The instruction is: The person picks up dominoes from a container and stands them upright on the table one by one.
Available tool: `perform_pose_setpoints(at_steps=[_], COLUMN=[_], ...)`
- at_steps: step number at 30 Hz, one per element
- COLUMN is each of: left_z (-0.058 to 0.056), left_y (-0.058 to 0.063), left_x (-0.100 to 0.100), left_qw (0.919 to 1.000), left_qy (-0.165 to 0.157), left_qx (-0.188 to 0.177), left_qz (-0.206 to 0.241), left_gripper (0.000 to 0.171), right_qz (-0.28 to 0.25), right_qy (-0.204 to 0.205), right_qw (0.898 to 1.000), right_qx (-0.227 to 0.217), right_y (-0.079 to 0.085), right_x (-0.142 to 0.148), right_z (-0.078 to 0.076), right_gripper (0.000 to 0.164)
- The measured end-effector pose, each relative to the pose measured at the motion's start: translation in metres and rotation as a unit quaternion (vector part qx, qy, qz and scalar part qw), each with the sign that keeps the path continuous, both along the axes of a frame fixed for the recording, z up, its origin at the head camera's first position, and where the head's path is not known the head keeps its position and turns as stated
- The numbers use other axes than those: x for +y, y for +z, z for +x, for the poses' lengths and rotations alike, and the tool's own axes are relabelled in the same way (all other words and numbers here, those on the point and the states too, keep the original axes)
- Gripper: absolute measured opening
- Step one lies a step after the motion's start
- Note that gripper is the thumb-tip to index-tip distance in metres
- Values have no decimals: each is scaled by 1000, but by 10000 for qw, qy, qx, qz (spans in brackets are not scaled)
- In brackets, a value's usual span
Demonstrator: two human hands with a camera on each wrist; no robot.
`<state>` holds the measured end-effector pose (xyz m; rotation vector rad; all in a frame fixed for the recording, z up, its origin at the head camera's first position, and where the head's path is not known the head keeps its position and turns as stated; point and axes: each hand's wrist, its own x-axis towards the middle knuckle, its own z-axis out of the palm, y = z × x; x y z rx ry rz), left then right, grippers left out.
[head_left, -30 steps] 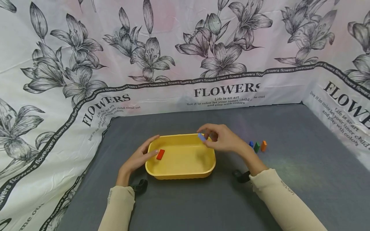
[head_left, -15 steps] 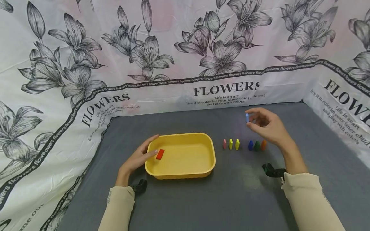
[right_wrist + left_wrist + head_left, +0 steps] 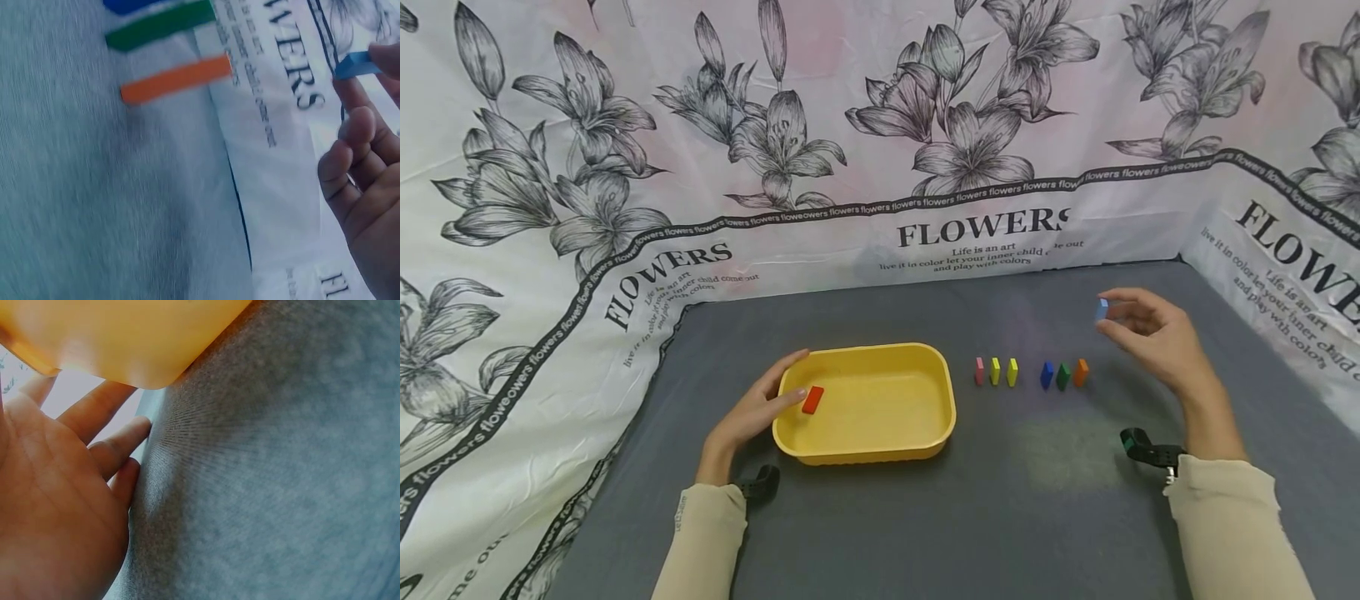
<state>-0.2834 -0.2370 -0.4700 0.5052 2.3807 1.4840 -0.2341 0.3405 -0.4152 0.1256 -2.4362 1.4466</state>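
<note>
My right hand [image 3: 1157, 333] pinches a light-blue domino block [image 3: 1102, 310] between thumb and fingertips, raised above the table to the right of the standing blocks. In the right wrist view that block [image 3: 357, 64] shows at the fingertips. My left hand [image 3: 754, 410] grips the left end of a yellow plastic tub [image 3: 865, 457], thumb over the rim and fingers along the outside. A red domino block [image 3: 812, 400] lies flat inside the tub, near the left thumb. Upright nearest my right hand are an orange block [image 3: 1081, 372], a green block [image 3: 1063, 376] and a blue block [image 3: 1047, 375].
Between tub and blue block stand a pink block [image 3: 979, 372] and two yellow blocks, the right one [image 3: 1012, 372] and the left one [image 3: 996, 372]. A gap separates the two groups. Flower-printed cloth [image 3: 820, 242] borders the grey table [image 3: 925, 533] at back and sides.
My right hand has moved from above the tub's right end rightward past the standing blocks, still pinching the light-blue block. The pink and yellow blocks have come into sight. My left hand stays put.
</note>
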Motion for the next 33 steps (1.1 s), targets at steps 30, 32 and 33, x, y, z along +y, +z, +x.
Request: perform_pose_setpoints(at_steps=[30, 32, 33], left_z=[1, 2, 2], left_y=[5, 5, 5], left_x=[0, 1, 1], left_qw=[10000, 10000, 10000], left_qy=[-49, -28, -21], left_qx=[-19, -56, -69], left_qz=[36, 32, 26], left_gripper=[64, 64, 64], right_qz=[869, 870, 870], right_qy=[1299, 1335, 1347], right_qw=[9699, 9693, 9691], right_qx=[-1866, -1871, -1874], right_y=[-30, -30, -31], right_x=[29, 28, 29], right_z=[-1, 0, 0], right_gripper=[26, 26, 26])
